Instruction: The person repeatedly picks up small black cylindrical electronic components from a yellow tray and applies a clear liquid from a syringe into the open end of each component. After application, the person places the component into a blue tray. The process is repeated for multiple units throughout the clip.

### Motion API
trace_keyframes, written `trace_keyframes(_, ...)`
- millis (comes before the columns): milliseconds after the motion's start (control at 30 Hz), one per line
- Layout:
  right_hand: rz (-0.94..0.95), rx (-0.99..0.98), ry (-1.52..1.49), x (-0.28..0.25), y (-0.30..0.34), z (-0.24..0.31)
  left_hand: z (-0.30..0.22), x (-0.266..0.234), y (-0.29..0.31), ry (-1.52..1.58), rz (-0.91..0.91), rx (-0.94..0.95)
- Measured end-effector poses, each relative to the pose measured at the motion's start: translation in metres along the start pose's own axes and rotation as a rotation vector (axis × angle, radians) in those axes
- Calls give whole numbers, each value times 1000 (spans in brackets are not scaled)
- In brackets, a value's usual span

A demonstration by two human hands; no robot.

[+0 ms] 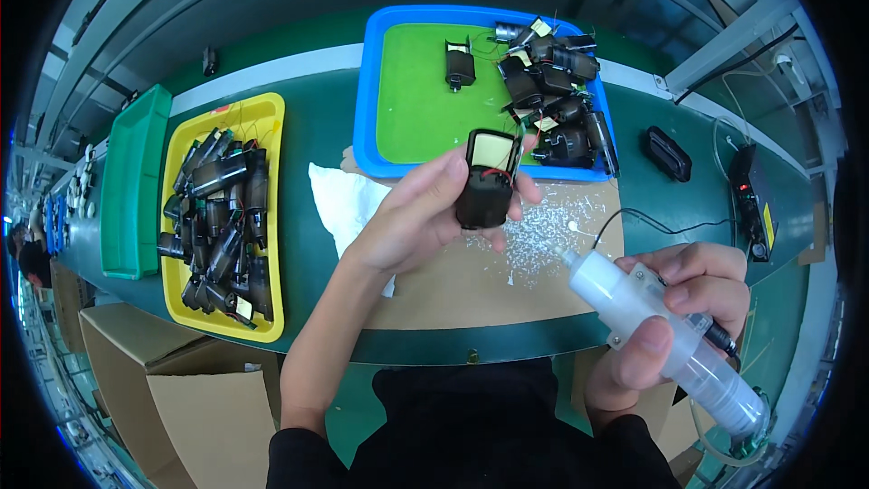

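My left hand (412, 208) is closed round a small black plastic housing (486, 195), held up over the cardboard sheet. A cream pad shows in the housing's raised upper part, with red wires below it and a green board at its side. My right hand (692, 294) grips a translucent white glue dispenser (634, 299) with a clear syringe barrel. Its nozzle points up and left toward the housing, some distance from it. White specks lie scattered on the brown cardboard sheet (471, 294) under both hands.
A blue tray (369, 109) with a green base holds several black housings at the back. To the left stand a yellow tray (276, 217) full of dark parts and a green tray (113, 190). White paper (339, 208), a black case (667, 154) and a black controller (753, 204) lie nearby.
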State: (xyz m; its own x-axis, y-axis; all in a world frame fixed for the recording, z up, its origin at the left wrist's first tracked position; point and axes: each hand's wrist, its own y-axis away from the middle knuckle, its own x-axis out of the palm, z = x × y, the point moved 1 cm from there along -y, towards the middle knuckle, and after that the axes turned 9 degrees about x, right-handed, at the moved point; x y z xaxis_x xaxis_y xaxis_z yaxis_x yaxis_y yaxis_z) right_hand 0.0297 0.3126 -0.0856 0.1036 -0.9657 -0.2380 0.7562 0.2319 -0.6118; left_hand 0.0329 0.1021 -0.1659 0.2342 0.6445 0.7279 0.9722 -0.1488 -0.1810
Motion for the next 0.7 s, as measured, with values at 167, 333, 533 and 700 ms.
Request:
trace_keyframes(167,-151,99,110,19,-1,15,6,0,6,68,84,0)
trace_keyframes(333,-81,85,145,14,-4,17,4,-6,9,272,178,-18)
trace_keyframes(533,-110,104,157,22,-1,20,10,0,10,348,113,-70)
trace_keyframes(700,-47,64,163,21,-2,17,8,1,18,54,93,-40)
